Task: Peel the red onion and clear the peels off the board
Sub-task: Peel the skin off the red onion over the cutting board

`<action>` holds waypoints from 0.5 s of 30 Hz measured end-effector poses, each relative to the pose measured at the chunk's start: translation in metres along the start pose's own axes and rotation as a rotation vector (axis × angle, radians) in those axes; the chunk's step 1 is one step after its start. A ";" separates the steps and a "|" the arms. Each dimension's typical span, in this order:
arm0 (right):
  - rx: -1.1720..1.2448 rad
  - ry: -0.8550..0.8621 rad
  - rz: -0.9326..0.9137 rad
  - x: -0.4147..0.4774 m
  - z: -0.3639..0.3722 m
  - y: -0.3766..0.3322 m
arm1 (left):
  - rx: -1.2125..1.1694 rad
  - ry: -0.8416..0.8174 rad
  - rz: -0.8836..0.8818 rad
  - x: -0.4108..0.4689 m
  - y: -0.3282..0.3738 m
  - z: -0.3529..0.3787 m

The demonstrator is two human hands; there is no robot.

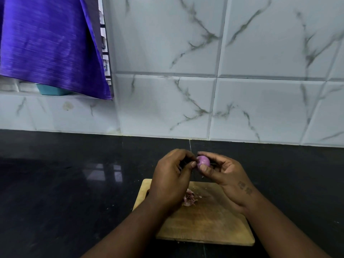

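Wall tiles (260, 53) veined like marble fill the upper frame, purple cloth (46, 43) hanging upper left. Black table (65, 183) carries a wooden board (204, 224) at lower centre. Right hand (227, 175) holds the red onion (203, 161) above the board's far edge; left hand (167, 181) pinches its end. Peels (189, 199) lie on the board.

Left hand (170, 176), right hand (226, 175) close together, fingers (205, 168) curled.
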State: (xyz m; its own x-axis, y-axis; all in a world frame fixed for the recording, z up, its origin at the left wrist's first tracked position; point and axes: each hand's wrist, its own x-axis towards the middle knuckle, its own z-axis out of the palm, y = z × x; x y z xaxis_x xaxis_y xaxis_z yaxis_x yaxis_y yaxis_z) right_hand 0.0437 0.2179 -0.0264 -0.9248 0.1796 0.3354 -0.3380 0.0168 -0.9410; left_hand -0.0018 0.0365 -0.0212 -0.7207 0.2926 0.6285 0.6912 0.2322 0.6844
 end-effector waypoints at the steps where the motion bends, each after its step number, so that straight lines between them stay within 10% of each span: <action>1: 0.016 0.021 0.008 0.001 0.000 0.000 | 0.010 0.011 -0.021 -0.001 0.000 0.000; 15: 0.020 0.040 0.066 0.002 0.001 -0.002 | 0.014 -0.067 -0.196 0.000 -0.007 0.000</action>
State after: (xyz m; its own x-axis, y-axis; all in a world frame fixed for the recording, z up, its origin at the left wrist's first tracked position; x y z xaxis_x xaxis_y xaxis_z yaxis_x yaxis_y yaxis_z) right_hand 0.0428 0.2169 -0.0237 -0.9377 0.2188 0.2700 -0.2802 -0.0163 -0.9598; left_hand -0.0068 0.0353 -0.0264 -0.8366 0.3016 0.4573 0.5389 0.3038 0.7857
